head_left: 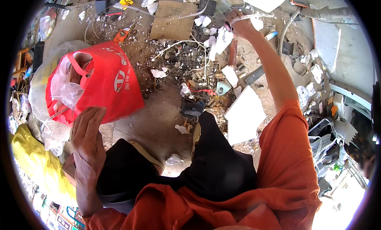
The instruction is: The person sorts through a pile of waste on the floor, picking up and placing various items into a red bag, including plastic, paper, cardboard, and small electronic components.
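Note:
My right hand [241,26] reaches far out over the littered ground at the top. Its fingers are curled on a thin piece of clear plastic [224,15], and a pale see-through strip [254,16] runs across the hand. What shape the plastic has under the fingers is hard to make out. My left hand [88,136] is raised with its fingers stretched out and holds nothing. Just beyond it stands a red shopping bag [113,77] with white print. The bag gapes open, with crumpled clear plastic [68,85] in its mouth.
A cardboard piece [173,20] lies at the far side, among white foam crumbs and dirt. Nearer are a broken white foam board [246,117] and a dark plastic scrap [193,108]. A yellow sack [37,162] is at the left; metal scrap [327,140] piles up at the right.

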Action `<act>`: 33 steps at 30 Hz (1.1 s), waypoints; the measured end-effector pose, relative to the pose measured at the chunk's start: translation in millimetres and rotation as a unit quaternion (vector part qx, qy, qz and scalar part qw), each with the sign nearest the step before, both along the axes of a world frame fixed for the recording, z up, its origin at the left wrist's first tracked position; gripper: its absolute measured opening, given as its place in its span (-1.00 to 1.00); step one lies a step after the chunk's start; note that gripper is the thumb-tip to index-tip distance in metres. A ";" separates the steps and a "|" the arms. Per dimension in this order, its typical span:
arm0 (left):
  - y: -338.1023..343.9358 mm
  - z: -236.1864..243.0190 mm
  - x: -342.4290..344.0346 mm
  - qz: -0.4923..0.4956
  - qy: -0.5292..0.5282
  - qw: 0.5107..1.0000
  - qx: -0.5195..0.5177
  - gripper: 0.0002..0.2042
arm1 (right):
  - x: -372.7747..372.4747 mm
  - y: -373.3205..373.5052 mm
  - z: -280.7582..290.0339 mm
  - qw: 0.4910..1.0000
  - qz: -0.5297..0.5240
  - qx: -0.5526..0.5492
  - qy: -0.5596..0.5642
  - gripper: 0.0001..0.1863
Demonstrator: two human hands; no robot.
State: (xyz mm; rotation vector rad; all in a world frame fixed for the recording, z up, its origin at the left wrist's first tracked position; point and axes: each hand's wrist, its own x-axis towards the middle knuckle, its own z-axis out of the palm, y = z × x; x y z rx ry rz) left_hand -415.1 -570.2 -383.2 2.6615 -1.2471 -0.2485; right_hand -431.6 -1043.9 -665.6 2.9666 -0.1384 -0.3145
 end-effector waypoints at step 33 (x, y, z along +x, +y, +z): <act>37.8 -5.1 9.3 -0.111 0.240 0.961 -0.082 -0.72 | -274.7 103.0 118.0 0.638 -0.472 0.593 0.138 -0.86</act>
